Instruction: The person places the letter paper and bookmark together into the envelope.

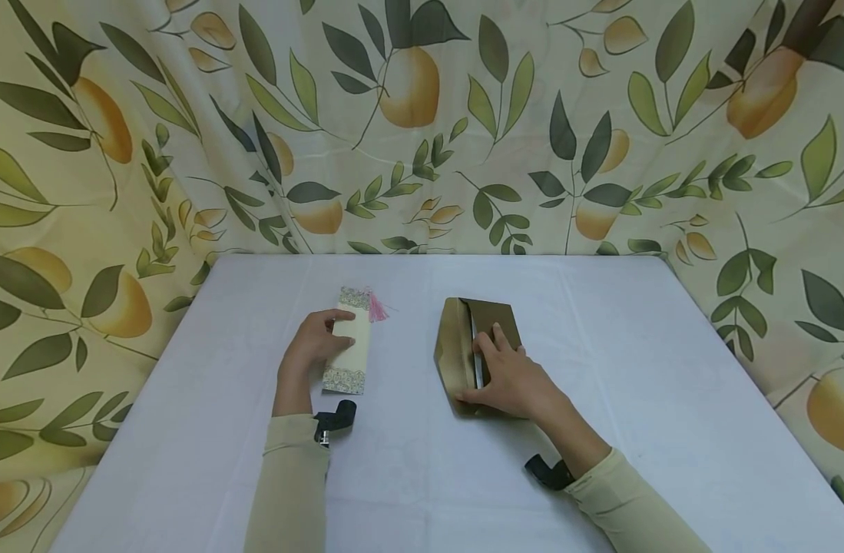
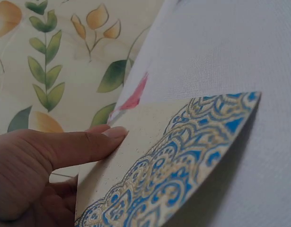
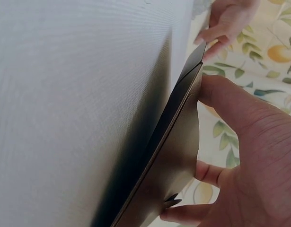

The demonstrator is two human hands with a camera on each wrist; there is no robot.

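My left hand (image 1: 319, 339) pinches the left side of a cream bookmark (image 1: 353, 353) between thumb and fingers. Ornate blue-and-gold bands (image 2: 178, 170) cover its ends, and a pink tassel (image 1: 377, 309) hangs from its far end. To the right, my right hand (image 1: 517, 376) grips a gold-brown envelope (image 1: 494, 311), thumb near its close edge and fingers across the front. The envelope's flap (image 1: 452, 357) is unfolded toward the left. A pale strip (image 1: 478, 365) shows along the opening, under the fingers. In the right wrist view, the envelope (image 3: 173, 156) appears edge-on, tilted against the cloth.
A white cloth (image 1: 408, 461) covers the table under both things. Behind it hangs a curtain (image 1: 422, 138) printed with fruit and leaves. Black camera mounts sit at the left wrist (image 1: 337, 416) and the right wrist (image 1: 549, 471).
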